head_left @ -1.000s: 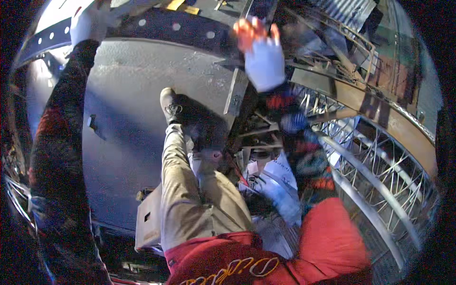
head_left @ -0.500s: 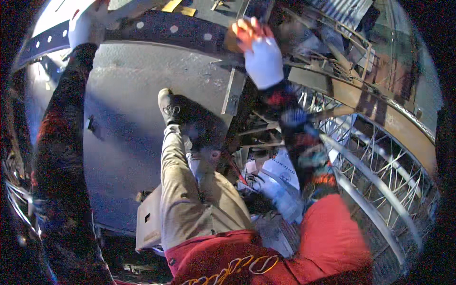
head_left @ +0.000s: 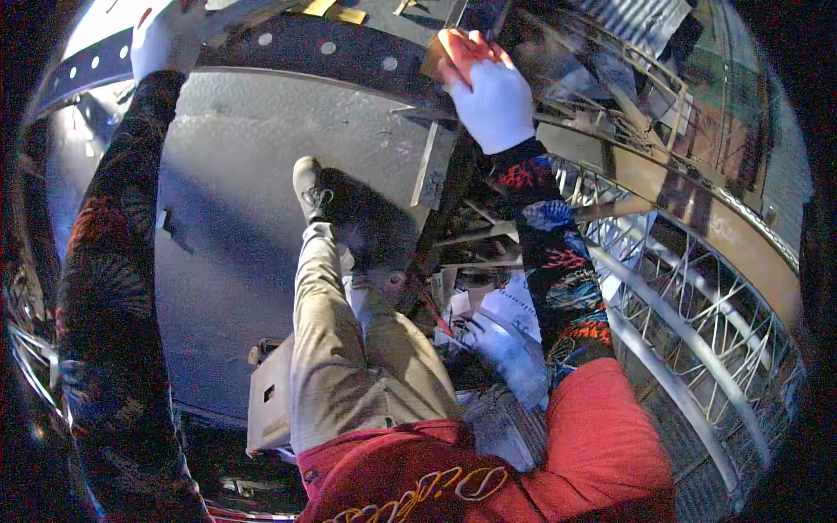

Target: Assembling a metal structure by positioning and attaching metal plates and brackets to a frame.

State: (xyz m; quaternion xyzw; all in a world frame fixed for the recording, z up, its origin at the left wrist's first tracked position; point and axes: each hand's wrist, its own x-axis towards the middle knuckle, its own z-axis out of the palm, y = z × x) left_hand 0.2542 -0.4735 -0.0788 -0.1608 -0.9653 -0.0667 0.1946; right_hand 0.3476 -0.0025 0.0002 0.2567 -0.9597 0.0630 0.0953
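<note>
A long dark metal beam with a row of round white holes runs across the far side. My left hand, in a pale glove, lies over the beam at the far left; its fingers are partly lost in glare and at the picture's edge. My right hand, in a white glove with reddish-orange fingers, is at the beam's right end. Its fingers bend over a small flat brown piece pressed against the beam; what this piece is, I cannot make out.
Yellow pieces lie beyond the beam. Rusty steel and white lattice tubing crowd the right. A light-coloured box stands beside my leg. My shoe is on the grey floor, near an upright metal angle.
My right hand, blurred before, is now sharper and slightly farther right, still at the beam's end. The left hand stays on the beam. The whole view has shifted a little.
</note>
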